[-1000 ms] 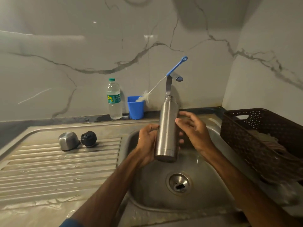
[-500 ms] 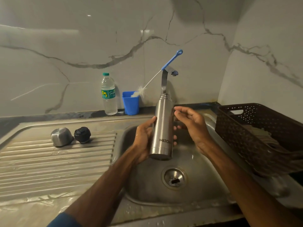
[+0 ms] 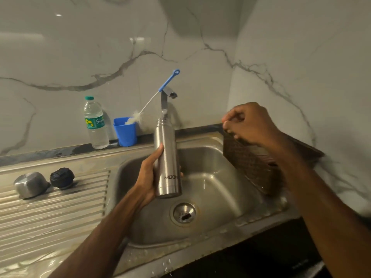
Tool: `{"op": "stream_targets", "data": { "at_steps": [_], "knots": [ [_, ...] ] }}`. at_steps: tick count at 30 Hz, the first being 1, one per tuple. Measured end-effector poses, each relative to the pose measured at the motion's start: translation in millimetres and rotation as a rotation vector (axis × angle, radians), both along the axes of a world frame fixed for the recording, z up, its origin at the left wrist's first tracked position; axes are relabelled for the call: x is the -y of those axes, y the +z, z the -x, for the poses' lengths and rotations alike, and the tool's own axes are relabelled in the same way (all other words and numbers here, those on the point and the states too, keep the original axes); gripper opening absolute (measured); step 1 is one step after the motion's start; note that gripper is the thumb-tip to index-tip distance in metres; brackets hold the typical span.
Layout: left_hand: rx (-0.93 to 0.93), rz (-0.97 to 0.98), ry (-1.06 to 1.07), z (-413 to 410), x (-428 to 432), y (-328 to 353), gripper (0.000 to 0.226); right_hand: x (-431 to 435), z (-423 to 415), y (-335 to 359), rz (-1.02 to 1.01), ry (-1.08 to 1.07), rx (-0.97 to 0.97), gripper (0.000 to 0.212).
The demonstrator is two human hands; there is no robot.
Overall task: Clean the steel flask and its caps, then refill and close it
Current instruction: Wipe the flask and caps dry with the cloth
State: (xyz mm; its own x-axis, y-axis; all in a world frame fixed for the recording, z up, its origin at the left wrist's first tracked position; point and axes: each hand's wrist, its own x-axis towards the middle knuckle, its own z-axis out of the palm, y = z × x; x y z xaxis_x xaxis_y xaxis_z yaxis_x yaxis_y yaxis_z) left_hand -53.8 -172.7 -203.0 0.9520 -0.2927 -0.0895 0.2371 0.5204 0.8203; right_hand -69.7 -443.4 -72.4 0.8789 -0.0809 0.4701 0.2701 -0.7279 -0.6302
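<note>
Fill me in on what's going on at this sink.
One person is working bare-handed. The left hand grips the uncapped cylindrical steel flask upright over the steel sink basin, near the tap. The right hand is raised by the brown plastic basket, fingers curled, with nothing seen in it. The domed steel cap and round black cap sit on the drainboard. The blue-handled bottle brush stands in the blue cup behind.
</note>
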Motion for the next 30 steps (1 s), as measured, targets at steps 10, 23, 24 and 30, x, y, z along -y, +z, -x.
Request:
{"op": "stream_targets", "data": {
  "at_steps": [10, 23, 24, 30],
  "knots": [
    [-0.007, -0.031, -0.001, 3.7, 6.2, 0.2, 0.069, 97.7, -41.8, -51.9, 0.533, -0.156, -0.653, 0.017],
    [-0.003, -0.101, 0.017, 5.8, 2.3, -0.1, 0.073, 80.9, -46.9, -68.1, 0.641, -0.270, -0.479, 0.021],
    [-0.003, -0.098, 0.025, 6.4, 2.8, 0.3, 0.071, 83.4, -46.3, -66.8, 0.631, -0.283, -0.451, 0.029],
    [0.008, -0.067, 0.075, 9.9, 6.1, 5.5, 0.057, 102.8, -42.5, -59.4, 0.528, -0.160, -0.671, 0.020]
  ]
}}
